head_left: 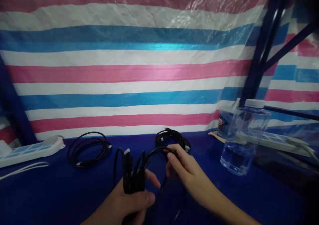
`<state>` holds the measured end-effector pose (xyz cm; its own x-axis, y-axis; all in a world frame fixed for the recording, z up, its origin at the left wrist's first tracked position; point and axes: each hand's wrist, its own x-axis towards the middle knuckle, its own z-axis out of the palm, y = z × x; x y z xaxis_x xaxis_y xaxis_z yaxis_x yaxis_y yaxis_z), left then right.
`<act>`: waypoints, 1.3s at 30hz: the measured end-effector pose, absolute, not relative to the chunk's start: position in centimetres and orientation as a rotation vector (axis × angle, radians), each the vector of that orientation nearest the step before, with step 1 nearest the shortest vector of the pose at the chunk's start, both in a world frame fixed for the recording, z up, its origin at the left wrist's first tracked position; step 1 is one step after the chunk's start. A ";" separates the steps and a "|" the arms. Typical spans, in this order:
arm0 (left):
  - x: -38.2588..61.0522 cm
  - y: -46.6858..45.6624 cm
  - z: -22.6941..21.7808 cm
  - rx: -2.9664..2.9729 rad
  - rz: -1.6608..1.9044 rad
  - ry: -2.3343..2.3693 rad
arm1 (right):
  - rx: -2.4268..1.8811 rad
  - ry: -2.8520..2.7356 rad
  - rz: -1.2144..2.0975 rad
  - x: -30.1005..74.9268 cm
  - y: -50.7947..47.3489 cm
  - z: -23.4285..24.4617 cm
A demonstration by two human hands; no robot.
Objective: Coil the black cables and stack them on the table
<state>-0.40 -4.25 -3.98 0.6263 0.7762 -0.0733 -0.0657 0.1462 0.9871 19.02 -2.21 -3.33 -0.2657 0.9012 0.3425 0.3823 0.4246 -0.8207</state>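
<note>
A: Where's the black cable (136,181) now?
B: Lower middle of the frame, gathered in upright loops above the desk. The left hand (126,201) has its fingers wrapped round the bundle; the right hand (186,168) pinches an arching length of it, thumb against fingers.
A: How would you handle that well?
B: I'd keep the left grip firm but not crushing, and lay each turn flat beside the last – same size, no twist. I'd let the right fingers slide along the length rather than tug, and keep the pale plug (127,151) in the bundle from getting buried.
A: And around it?
B: Two loose coils lie on the blue desk (62,191): a left coil (89,152) left of centre, and a rear coil (173,138) just beyond the right hand. A white power strip (37,151) sits at the left edge, and a clear bottle (241,148), part full, stands at right with a cup (224,123) behind it – I'd swing no cable that way.
A: The room?
B: A striped plastic sheet (159,73) fills the upper frame, with dark blue posts (261,52) at either side.
</note>
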 end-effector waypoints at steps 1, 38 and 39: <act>-0.4 -4.4 -3.7 1.361 0.655 0.756 | -1.111 -1.900 0.652 19.1 -2.5 -3.2; 0.2 -3.6 -4.9 1.476 0.806 0.563 | -0.871 -1.453 1.687 16.7 -5.1 -2.4; 0.1 -3.4 -5.5 1.406 0.814 0.520 | -0.850 -1.430 1.751 16.5 -5.5 -2.5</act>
